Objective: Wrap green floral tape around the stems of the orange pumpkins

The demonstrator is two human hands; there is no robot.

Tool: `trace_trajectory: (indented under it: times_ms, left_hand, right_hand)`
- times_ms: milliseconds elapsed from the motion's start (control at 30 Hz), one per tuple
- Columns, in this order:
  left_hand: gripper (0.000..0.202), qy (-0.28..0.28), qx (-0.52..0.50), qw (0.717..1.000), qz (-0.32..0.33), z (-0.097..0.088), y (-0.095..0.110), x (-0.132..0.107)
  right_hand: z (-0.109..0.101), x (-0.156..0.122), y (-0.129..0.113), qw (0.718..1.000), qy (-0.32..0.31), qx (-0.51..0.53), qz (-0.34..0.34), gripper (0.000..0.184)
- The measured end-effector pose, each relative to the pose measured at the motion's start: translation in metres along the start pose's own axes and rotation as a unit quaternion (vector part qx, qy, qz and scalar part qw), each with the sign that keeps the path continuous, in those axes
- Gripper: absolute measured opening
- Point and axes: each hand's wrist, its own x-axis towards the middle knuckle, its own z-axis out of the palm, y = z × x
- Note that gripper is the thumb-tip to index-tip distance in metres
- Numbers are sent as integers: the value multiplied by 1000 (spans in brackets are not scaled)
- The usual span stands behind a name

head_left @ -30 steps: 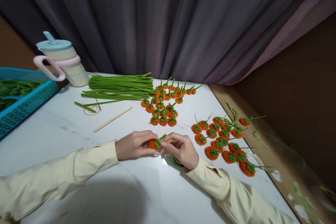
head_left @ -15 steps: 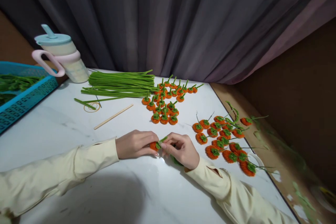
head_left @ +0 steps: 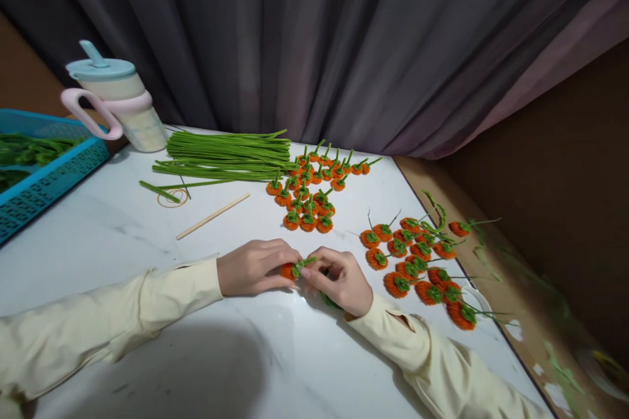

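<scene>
Between the fingers of my left hand [head_left: 258, 266] is a small orange persimmon [head_left: 287, 271] of fuzzy pipe cleaner, with a green leafy top. My right hand [head_left: 341, 280] pinches at the persimmon's green stem [head_left: 309, 261], thumb and forefinger closed on it. The exact grip of the fingertips is partly hidden. Under my right hand a bit of something green [head_left: 330, 302] shows, mostly covered. Beyond my hands stands a group of finished-looking orange persimmons [head_left: 308, 222] with short thick green stems. To the right, several more persimmons [head_left: 397, 284] lie, many with thin wire ends.
A bundle of green pipe cleaners [head_left: 226, 150] lies at the back. In front are a wooden stick [head_left: 213, 217] and a rubber band [head_left: 171, 199]. At the left stand a lidded tumbler [head_left: 140, 121] and a blue basket [head_left: 54, 173] with green pieces. A curtain [head_left: 275, 39] hangs behind the white table [head_left: 191, 366].
The stem by my right fingertips points more sideways than before, and my left fingers have shifted slightly. Both hands stay in nearly the same place; the view tilts a little.
</scene>
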Motion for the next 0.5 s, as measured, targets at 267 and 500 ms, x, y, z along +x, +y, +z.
trace_trajectory:
  times_ms: [267,500]
  left_hand:
    - [23,-12,47,996,79,-1,-1,1]
    - [14,-12,41,996,76,-1,0,3]
  right_hand:
    - [-1,-1,-3,998,-23,-59,-22,14]
    - [-1,-1,-1,997,-20,-74,-33,11]
